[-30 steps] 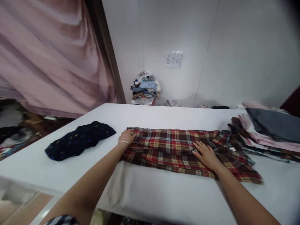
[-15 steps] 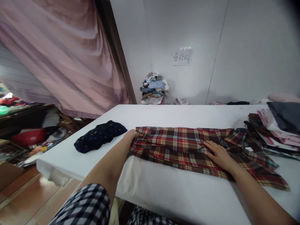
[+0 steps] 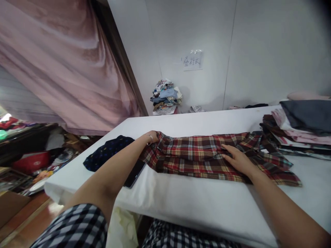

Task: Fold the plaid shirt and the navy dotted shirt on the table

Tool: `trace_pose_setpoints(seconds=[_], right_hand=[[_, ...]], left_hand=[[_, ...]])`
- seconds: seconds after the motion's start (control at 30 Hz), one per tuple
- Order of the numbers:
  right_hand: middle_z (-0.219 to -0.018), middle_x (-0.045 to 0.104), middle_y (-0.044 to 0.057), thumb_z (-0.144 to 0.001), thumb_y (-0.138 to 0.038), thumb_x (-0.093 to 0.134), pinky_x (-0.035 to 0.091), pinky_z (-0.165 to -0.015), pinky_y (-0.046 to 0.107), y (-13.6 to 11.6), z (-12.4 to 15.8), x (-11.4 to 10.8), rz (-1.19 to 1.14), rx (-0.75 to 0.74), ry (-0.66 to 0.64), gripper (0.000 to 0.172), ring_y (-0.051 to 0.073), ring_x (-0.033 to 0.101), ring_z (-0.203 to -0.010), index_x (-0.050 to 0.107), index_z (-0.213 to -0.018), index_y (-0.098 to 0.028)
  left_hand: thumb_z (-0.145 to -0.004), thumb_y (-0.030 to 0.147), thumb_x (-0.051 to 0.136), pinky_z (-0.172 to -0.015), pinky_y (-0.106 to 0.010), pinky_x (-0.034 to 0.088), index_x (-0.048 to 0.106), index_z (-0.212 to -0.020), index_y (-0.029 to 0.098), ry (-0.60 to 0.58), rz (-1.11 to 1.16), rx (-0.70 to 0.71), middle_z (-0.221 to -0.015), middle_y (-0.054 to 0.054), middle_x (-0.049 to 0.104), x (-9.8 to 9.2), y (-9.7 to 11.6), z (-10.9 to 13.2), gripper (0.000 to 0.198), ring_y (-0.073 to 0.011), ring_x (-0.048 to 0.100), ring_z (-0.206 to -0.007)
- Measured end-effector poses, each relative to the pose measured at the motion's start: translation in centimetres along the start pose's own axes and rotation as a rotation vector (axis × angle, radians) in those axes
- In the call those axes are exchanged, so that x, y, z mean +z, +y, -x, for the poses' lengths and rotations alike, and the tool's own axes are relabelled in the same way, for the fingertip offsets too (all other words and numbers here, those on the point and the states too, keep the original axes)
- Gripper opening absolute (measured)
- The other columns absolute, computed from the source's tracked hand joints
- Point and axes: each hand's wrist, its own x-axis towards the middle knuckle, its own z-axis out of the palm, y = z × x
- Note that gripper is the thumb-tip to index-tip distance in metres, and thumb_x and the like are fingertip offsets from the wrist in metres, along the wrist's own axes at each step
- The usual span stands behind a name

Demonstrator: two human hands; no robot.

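A brown, red and yellow plaid shirt [image 3: 191, 151] lies lengthwise across the white table, folded into a long strip, its collar end to the right. My left hand [image 3: 153, 137] wears a bracelet and is closed on the shirt's left end, which it lifts a little. Lying with fingers stretched out on the middle of the shirt, my right hand [image 3: 236, 157] presses on the cloth. Beside my left forearm is a bunched dark navy garment [image 3: 106, 151] with small coloured spots. A dark, flat, phone-like object [image 3: 134, 174] shows partly from under that forearm.
Folded clothes [image 3: 302, 129] are stacked at the table's right end. Behind the table's far edge stands a tall clothes pile [image 3: 167, 96], below a paper sign [image 3: 192, 61] on the wall. A pink curtain [image 3: 77, 69] hangs at the left, above a cluttered shelf.
My left hand has raised the shirt's left end and pulled it up, uncovering the phone-like object. My right hand stays on the shirt. The view has shifted slightly.
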Motion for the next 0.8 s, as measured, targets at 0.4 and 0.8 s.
trace_pose_setpoints(seconds=[0.4,0.8], right_hand=[[-0.13,0.057,0.011,-0.085,-0.036,0.051,0.04,-0.103,0.045,0.1,0.0,-0.2,-0.02,0.049,0.019,0.046,0.027,0.054,-0.119,0.056,-0.127,-0.019],[-0.127,0.059,0.011,-0.086,-0.033,0.05,0.041,-0.103,0.042,-0.3,-0.2,-0.1,-0.011,0.039,0.011,0.042,0.025,0.055,-0.117,0.058,-0.124,-0.018]], left_hand=[[-0.086,0.048,0.047,-0.079,-0.029,0.051,0.057,-0.118,0.015,-0.02,0.254,0.343,-0.104,-0.01,0.068,4.2,11.3,2.1,0.047,-0.0186,0.065,-0.088],[-0.082,0.065,0.033,-0.106,-0.064,0.019,0.035,-0.141,0.028,0.079,-0.046,0.27,-0.153,-0.008,0.025,13.4,8.7,2.3,0.069,-0.0333,0.013,-0.141]])
